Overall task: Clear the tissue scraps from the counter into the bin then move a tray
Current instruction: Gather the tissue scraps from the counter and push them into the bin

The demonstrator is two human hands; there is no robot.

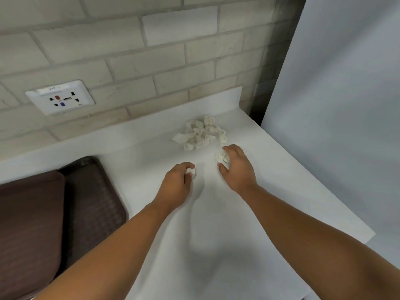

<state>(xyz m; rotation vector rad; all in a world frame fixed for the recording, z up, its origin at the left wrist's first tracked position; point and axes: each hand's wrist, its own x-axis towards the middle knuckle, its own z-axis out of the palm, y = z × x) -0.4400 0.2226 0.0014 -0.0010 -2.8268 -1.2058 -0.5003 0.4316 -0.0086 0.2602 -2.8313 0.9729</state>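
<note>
The left hand (178,180) pinched a small scrap (191,171); the right hand (237,164) cupped a tissue wad (222,157). A tissue pile (200,133) lay beyond them near the counter (138,148)'s right edge. Far left, stacked trays (86,191) ran out of frame.

White tissue scraps (200,133), white counter (249,213), dark brown, seemingly textured tray (93,191).

White counter (216,213) carries a tissue scrap pile (200,133) (crumpled) and dark brown trays (93,202).
</note>
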